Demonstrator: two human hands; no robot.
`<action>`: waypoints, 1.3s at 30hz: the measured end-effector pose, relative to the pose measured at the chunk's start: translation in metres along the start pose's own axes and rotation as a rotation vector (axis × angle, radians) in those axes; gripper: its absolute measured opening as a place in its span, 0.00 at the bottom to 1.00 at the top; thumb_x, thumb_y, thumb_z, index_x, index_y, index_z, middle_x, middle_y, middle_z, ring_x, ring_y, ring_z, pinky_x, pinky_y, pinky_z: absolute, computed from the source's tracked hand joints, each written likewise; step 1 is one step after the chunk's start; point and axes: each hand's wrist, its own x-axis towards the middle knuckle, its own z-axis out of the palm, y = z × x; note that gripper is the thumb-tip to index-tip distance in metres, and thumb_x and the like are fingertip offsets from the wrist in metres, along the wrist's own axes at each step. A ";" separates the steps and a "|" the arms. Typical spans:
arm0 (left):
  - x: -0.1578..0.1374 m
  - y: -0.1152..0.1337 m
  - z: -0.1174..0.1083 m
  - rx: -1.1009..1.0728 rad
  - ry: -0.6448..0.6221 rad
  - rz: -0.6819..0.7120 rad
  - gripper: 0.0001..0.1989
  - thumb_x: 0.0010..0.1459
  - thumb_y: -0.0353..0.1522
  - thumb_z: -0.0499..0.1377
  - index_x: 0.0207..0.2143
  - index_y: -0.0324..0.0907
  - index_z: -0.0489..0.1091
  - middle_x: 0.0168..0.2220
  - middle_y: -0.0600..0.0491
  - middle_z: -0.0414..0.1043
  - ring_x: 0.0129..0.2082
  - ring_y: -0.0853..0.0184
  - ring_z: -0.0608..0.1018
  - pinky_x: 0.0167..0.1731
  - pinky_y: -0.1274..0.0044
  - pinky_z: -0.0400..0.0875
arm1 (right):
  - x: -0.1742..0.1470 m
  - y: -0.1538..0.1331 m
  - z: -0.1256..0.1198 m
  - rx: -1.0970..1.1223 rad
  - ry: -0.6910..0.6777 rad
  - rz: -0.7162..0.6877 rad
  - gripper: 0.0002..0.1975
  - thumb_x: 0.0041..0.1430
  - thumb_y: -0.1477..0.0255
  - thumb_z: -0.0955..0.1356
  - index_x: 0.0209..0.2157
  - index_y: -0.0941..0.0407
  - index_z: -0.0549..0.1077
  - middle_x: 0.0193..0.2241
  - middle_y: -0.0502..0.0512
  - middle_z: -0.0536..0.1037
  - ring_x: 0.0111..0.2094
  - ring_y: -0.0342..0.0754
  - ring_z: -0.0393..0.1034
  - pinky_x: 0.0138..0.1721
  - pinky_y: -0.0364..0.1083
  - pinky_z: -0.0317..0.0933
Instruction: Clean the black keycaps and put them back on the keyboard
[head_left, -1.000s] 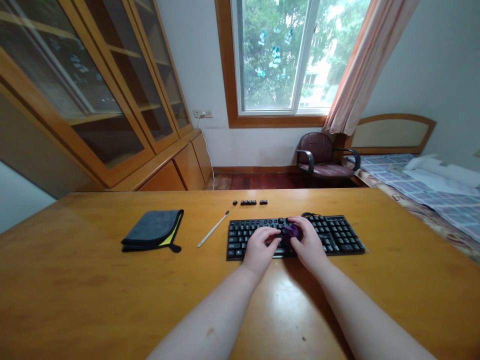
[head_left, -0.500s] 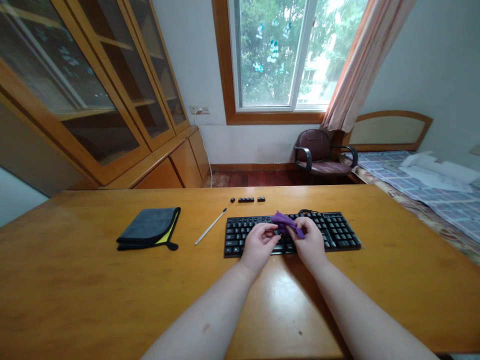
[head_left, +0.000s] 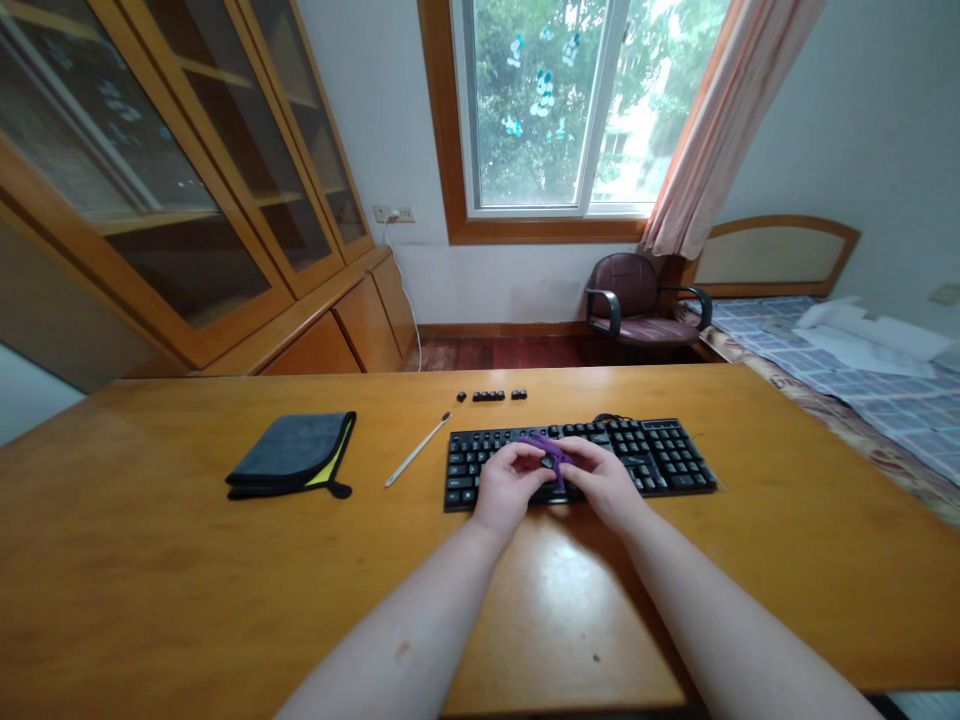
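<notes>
A keyboard (head_left: 660,458) lies flat with its long axis running from left to right, its right end set slightly farther from the person than its left. Its near long edge faces the person, and a cord (head_left: 611,418) lies at the far edge. A purple cloth (head_left: 551,450) is bunched above the keyboard's middle; its longer extent slants from the far left toward the near right, one narrow fold pointing down toward the keyboard's near edge. The right hand (head_left: 602,480), over the keyboard right of its middle, pinches the cloth between thumb and fingers. The left hand (head_left: 508,485), over the keyboard left of its middle, has thumb and fingertips brought together on a dark piece (head_left: 548,462), too small to identify. The two hands are close together, their fingertips meeting around the cloth. Beyond the keyboard's far edge, keycaps (head_left: 488,396) form a line parallel to it: a single one, a short row and a pair. Just left of the keyboard a slim brush (head_left: 416,452) lies obliquely, its dark head pointing away from the person and to the right. Farther left of the keyboard rests a folded grey towel (head_left: 289,450).
</notes>
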 end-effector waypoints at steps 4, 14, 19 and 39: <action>-0.001 0.002 0.001 -0.030 -0.003 -0.023 0.11 0.35 0.25 0.67 0.24 0.38 0.70 0.28 0.55 0.75 0.30 0.69 0.77 0.35 0.77 0.72 | -0.002 -0.006 -0.002 -0.074 -0.051 -0.024 0.12 0.47 0.67 0.72 0.36 0.52 0.78 0.36 0.54 0.75 0.42 0.50 0.68 0.47 0.50 0.60; -0.004 0.007 0.002 0.014 0.029 -0.140 0.10 0.32 0.26 0.68 0.22 0.38 0.72 0.24 0.54 0.75 0.26 0.67 0.77 0.31 0.74 0.75 | -0.005 -0.003 -0.001 -0.140 0.028 -0.037 0.06 0.46 0.68 0.72 0.27 0.54 0.78 0.28 0.53 0.77 0.31 0.48 0.70 0.36 0.47 0.63; -0.005 0.006 0.002 0.053 0.054 -0.117 0.10 0.35 0.28 0.68 0.24 0.39 0.74 0.26 0.54 0.76 0.27 0.66 0.78 0.32 0.74 0.74 | -0.011 -0.001 0.008 -0.149 0.145 -0.045 0.08 0.49 0.66 0.70 0.27 0.56 0.76 0.26 0.53 0.75 0.29 0.46 0.68 0.32 0.45 0.63; 0.005 -0.002 -0.005 0.178 0.046 0.086 0.11 0.45 0.28 0.63 0.35 0.39 0.75 0.40 0.48 0.74 0.40 0.65 0.75 0.45 0.71 0.70 | -0.008 0.004 0.009 -0.137 0.167 -0.050 0.08 0.52 0.65 0.68 0.31 0.55 0.75 0.28 0.53 0.75 0.30 0.47 0.68 0.33 0.45 0.64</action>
